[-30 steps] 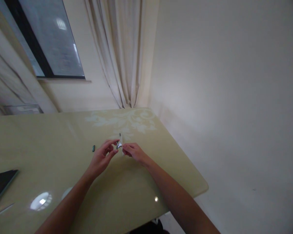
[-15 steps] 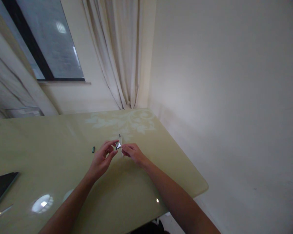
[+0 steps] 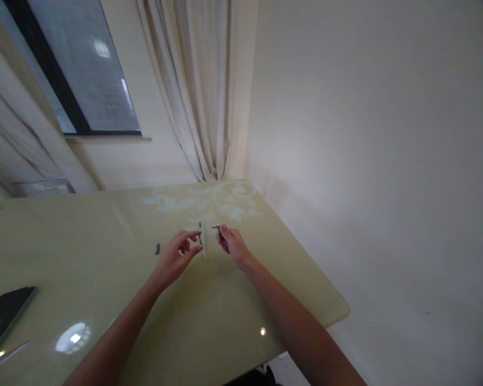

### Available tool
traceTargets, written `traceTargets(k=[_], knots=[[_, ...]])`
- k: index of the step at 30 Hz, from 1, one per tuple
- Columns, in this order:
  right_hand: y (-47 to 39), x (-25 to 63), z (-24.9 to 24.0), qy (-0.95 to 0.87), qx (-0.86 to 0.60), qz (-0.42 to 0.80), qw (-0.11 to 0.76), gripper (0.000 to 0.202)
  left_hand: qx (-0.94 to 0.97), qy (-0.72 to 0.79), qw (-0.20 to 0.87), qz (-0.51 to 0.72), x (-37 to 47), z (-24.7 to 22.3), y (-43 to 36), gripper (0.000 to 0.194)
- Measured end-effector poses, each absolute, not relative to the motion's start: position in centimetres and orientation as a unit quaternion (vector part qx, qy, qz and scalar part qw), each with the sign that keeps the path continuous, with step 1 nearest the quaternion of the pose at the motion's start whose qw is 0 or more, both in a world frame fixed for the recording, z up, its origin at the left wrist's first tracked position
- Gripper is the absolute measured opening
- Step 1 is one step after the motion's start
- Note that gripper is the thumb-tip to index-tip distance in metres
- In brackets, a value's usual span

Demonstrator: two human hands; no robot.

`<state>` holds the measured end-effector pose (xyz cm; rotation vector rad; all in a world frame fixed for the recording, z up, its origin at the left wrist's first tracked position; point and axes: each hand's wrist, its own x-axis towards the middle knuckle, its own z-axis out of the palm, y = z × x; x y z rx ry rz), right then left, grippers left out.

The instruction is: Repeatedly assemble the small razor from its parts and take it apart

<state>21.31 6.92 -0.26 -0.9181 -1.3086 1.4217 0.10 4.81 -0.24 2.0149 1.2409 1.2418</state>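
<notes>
My left hand (image 3: pixel 178 254) is over the table with its thumb and index finger apart. A thin pale strip with a dark upper part (image 3: pixel 204 253) is right at those fingertips; whether they touch it I cannot tell. To the right, my right hand (image 3: pixel 234 245) pinches a small silver-and-dark metal piece (image 3: pixel 216 228), which sticks out to the left past the thumb. Its exact kind is too small to make out. Left of my left hand lies a small dark green block (image 3: pixel 157 249).
The glossy yellow-green table (image 3: pixel 298 300) has a pale floral pattern at its far corner. A dark flat panel (image 3: pixel 6 316) lies at the left, with a thin shiny rod (image 3: pixel 8 356) nearer me. A wall (image 3: pixel 366 161) borders the right side; curtains (image 3: pixel 209 107) hang behind.
My right hand has moved right and slightly up, away from my left hand, taking the small metal piece with it. Earlier the piece was between both hands. My left hand has moved slightly right.
</notes>
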Motion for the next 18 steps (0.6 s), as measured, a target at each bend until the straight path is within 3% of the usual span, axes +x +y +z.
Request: traceTargets(k=[6, 18], knots=[[8.9, 25.1, 0.4, -0.455, -0.457, 0.523, 0.557, 0.069, 0.791, 0.520, 0.203, 0.249, 6.5, -0.1, 9.5, 0.040], [10.1, 27.9, 0.1, -0.376, -0.487, 0.502, 0.608, 0.066, 0.723, 0.616, 0.259, 0.174, 14.1, -1.6, 14.8, 0.048]])
